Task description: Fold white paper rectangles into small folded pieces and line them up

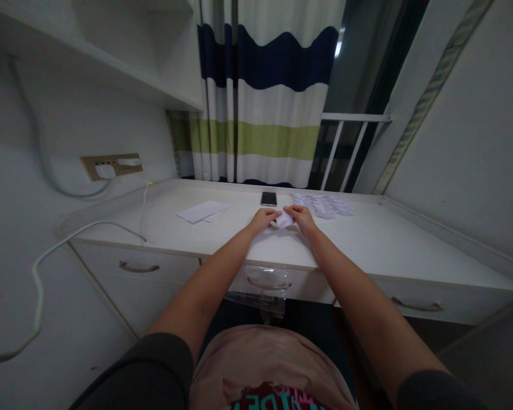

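White paper piece [285,220] is sitting just right of the frame's centre, raised between two hands above the white desk [389,242]. The left hand [264,218] is pinching its left side between thumb and fingers, and the right hand [302,217] is gripping its upper right edge the same way. Judging by this two-sided hold, the person is probably folding or shaping the paper; the next move seems to be calling for steady fingertips and an even press along an edge, though the crease itself is showing too small to make out. Beyond, left of centre, loose white sheets [204,212] are lying overlapped, while a cluster of small white pieces [322,205] is resting right of centre. Near the desk's back edge, a dark phone [269,199] is lying flat, and behind it a striped curtain [277,139] is hanging.
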Motion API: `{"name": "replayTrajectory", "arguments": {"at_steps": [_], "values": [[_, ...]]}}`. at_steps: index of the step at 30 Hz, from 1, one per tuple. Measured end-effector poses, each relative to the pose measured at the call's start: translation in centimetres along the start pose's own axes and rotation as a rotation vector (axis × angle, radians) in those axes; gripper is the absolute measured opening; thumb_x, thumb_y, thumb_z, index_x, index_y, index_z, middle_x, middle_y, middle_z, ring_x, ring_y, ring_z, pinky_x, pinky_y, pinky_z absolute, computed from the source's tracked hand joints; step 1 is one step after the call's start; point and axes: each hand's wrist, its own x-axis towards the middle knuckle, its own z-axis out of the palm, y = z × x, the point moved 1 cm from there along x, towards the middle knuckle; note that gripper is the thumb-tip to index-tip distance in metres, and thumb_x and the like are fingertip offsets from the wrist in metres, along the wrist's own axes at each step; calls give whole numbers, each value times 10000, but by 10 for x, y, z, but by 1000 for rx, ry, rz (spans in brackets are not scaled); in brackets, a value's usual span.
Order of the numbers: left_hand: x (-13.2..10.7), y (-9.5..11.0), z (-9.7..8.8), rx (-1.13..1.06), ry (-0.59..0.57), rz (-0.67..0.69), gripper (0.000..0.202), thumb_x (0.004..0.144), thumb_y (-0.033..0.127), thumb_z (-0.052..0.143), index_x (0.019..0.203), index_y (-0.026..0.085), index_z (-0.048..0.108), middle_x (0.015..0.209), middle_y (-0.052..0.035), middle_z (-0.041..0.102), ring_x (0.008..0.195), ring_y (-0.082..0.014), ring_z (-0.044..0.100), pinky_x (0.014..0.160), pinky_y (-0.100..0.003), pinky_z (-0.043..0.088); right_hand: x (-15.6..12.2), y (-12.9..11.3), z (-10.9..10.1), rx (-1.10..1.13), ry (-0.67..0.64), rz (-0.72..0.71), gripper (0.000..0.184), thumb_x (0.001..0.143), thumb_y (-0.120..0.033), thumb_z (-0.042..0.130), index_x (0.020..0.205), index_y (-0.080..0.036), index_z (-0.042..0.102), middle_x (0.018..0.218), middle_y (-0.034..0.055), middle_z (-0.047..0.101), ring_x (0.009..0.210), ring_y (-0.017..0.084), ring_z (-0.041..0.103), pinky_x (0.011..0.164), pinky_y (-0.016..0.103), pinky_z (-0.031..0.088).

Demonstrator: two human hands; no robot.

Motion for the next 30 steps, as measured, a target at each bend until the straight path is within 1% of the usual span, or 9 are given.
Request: {"name": "replayTrajectory", "arguments": {"at_steps": [3, 8, 12, 19, 23, 26, 30], "values": [[0, 1, -1, 51, 17, 5, 282, 695, 378, 652, 648, 100, 647, 577, -16, 577, 554, -92, 519, 476, -187, 386, 1, 0, 0, -2, 35, 1, 381, 566, -529, 677, 533, -166, 568, 464, -43, 424, 458, 75, 339, 444, 236, 249], [2, 2, -3, 52, 66, 19, 228, 716, 317, 628, 631, 107, 653, 521, 7, 547, 498, -72, 475, 497, -193, 389, 2, 3, 0, 9, -20, 15, 387, 565, -542, 674, 594, -159, 620, 515, -24, 504, 482, 83, 396, 465, 230, 294], [3, 2, -5, 36, 90, 4, 220, 714, 318, 624, 641, 114, 664, 537, 2, 569, 507, -75, 485, 502, -192, 384, 3, 4, 0, -22, -59, 33, 400, 537, -553, 690, 564, -161, 615, 501, -24, 507, 480, 87, 419, 478, 231, 323], [2, 3, -5, -5, 97, 0, 205, 722, 295, 608, 646, 111, 660, 556, -2, 579, 495, -69, 483, 496, -191, 381, 2, 1, 1, -24, -25, 43, 416, 516, -566, 701, 574, -162, 622, 515, -17, 531, 489, 92, 445, 480, 230, 349], [2, 4, -7, -22, 168, -3, 193, 739, 290, 591, 709, 115, 669, 604, -12, 606, 506, -72, 500, 495, -192, 388, 1, 2, 0, -9, 13, 65, 413, 543, -566, 689, 614, -163, 630, 552, -6, 558, 505, 92, 467, 478, 223, 360], [3, 3, -9, -16, 213, 8, 210, 737, 315, 602, 706, 117, 665, 631, -26, 625, 539, -85, 528, 505, -197, 404, 2, 3, -1, -14, 10, 50, 407, 546, -559, 692, 614, -162, 628, 543, -3, 555, 494, 90, 467, 475, 223, 364], [3, 2, -9, -41, 188, 14, 212, 732, 327, 616, 729, 120, 663, 666, -36, 642, 566, -91, 552, 513, -193, 420, 3, 5, -2, -39, 8, 31, 414, 527, -560, 697, 593, -158, 623, 509, -3, 542, 471, 91, 459, 471, 232, 362]]}}
